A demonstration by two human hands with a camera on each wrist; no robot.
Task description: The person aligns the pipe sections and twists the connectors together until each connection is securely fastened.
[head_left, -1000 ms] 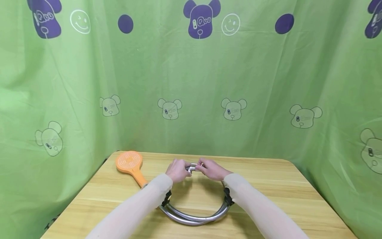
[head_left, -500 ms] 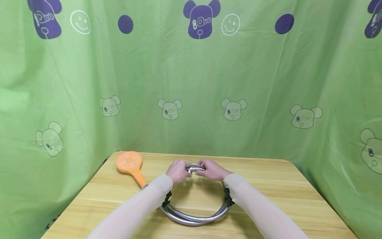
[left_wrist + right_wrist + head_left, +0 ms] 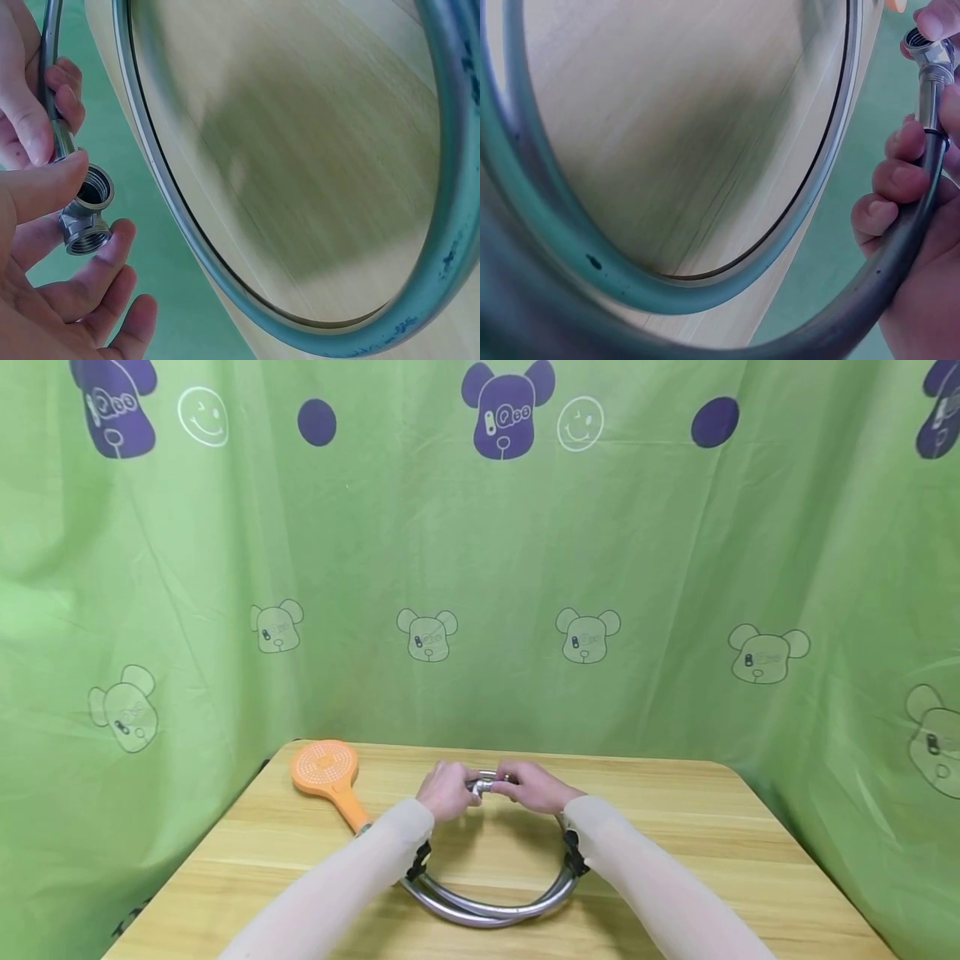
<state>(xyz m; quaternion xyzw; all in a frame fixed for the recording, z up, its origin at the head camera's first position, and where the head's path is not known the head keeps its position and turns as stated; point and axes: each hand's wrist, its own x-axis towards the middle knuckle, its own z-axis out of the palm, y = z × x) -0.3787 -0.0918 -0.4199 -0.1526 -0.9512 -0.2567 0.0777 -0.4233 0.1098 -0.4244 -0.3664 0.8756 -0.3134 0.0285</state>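
A small metal tee fitting [image 3: 84,217] with threaded openings is pinched between the thumb and fingers of my left hand [image 3: 446,791]. My right hand [image 3: 538,787] grips the metal end [image 3: 930,105] of a silver shower hose [image 3: 483,917], its fingers curled round it. That end meets the tee; how far the threads engage cannot be seen. Both hands are above the table, towards its back. The hose hangs in loops below the hands, between the wrists. On the left lies an orange shower head [image 3: 324,766], its handle pointing towards the left forearm, with a silver connector at its end.
The wooden table [image 3: 675,843] has a green curtain [image 3: 495,702] behind it and on both sides. Black straps [image 3: 574,853] sit on the wrists close to the hose loops. The left sleeve hides part of the hose near the shower head.
The right thumb and fingers have shifted along the hose end, back from it and then closer to the tee again. The left hand, hose loops and shower head stay in place.
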